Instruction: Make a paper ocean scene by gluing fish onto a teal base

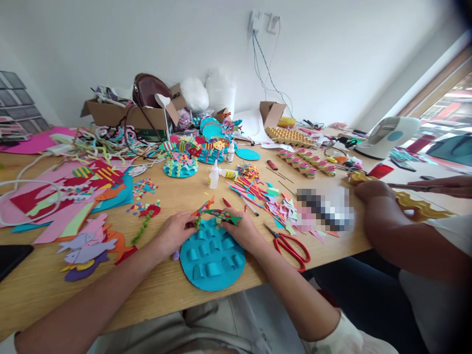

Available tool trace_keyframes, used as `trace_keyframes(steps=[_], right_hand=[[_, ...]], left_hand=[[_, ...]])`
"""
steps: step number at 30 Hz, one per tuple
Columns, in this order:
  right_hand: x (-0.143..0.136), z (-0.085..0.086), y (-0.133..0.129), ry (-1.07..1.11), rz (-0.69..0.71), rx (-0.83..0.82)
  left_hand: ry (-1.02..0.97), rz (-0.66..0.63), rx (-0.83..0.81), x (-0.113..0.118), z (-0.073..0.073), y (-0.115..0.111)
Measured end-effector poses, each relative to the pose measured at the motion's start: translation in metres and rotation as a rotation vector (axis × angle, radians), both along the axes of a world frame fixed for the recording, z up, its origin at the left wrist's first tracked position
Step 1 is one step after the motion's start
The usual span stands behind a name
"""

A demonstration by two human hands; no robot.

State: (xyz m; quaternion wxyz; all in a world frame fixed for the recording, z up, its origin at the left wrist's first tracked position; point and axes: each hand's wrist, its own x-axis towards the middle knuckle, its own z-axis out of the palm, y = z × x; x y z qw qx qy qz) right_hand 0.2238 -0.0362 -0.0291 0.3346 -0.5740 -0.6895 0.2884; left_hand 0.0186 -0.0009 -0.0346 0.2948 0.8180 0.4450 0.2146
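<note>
A round blue paper disc (214, 282) with rows of raised paper loops lies at the table's front edge. Over its far rim my left hand (176, 233) pinches the base of a colourful paper fish (204, 206) with an orange tail. My right hand (238, 231) has its fingers closed around a green-and-red spotted paper fish (224, 216), low against the disc's far side. The fingers partly hide both stems, so whether they touch the disc I cannot tell. Red-handled scissors (289, 246) lie to the right. A green fuzzy stem with a red paper fish (149, 211) rests to the left.
Glue bottles (213, 177) stand beyond the disc, near finished fish pieces (180, 167). Paper strips and scraps (283, 209) spread to the right; purple and orange paper fish (86, 246) lie left. A co-worker's arm (391, 226) reaches over yellow egg-carton pieces (416, 206).
</note>
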Motion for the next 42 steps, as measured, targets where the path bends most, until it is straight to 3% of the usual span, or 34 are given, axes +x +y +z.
trace_keyframes(steps=[12, 28, 42], right_hand=[[0.0004, -0.0062, 0.0013, 0.099, 0.022, -0.007], [-0.003, -0.0076, 0.0018, -0.132, -0.02, 0.089], [-0.0045, -0.0042, -0.0006, -0.126, -0.001, 0.075]], left_hand=[[0.089, 0.003, 0.053, 0.0016, 0.0053, -0.0014], [0.189, 0.0, 0.077, 0.0022, 0.0051, -0.0011], [0.298, 0.047, 0.095, 0.0056, 0.0098, -0.0033]])
